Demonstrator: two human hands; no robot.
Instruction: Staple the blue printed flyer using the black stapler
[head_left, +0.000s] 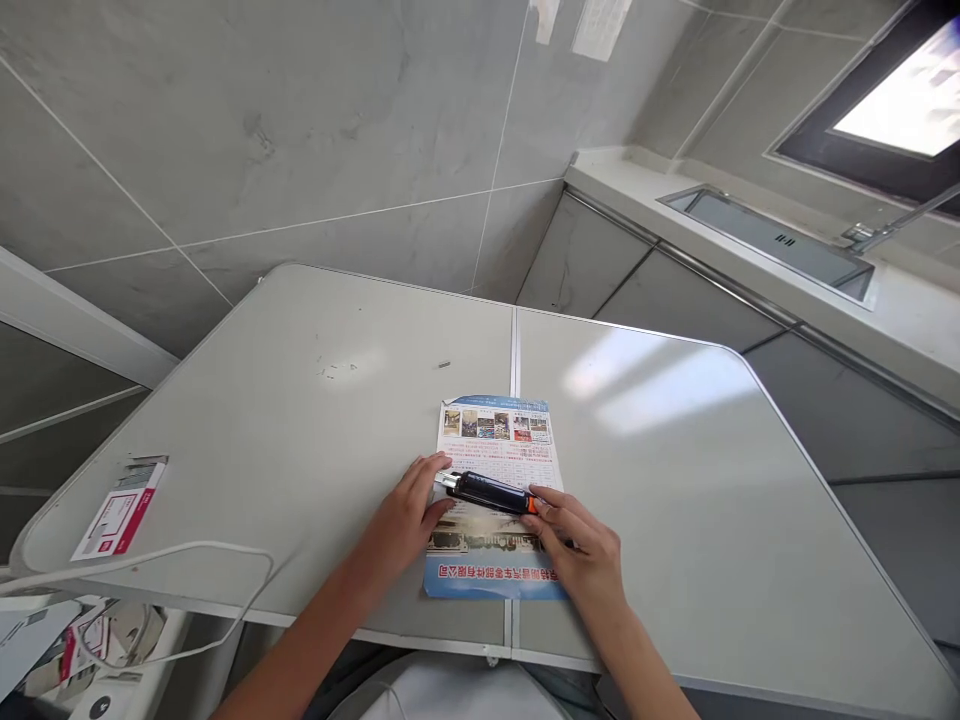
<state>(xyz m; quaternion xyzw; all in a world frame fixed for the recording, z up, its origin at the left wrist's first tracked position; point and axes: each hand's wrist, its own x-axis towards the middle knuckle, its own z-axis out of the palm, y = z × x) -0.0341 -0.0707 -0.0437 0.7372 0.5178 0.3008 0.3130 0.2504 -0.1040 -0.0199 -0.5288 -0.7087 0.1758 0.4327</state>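
A printed flyer (pixel 501 440) with photos and red text lies flat on the grey folding table (pixel 315 420), near its front edge. Across the flyer's middle lies a black utility knife (pixel 487 491) with an orange end. My left hand (pixel 405 515) rests on the flyer's left edge, fingers stretched toward the knife's metal tip. My right hand (pixel 581 550) pinches the knife's orange end with thumb and fingers.
A small red and white box (pixel 120 510) sits at the table's left corner. A white cable (pixel 187 560) loops over the front-left edge. Below left lie packaging items (pixel 67 640). A counter with a sink (pixel 772 240) stands at right.
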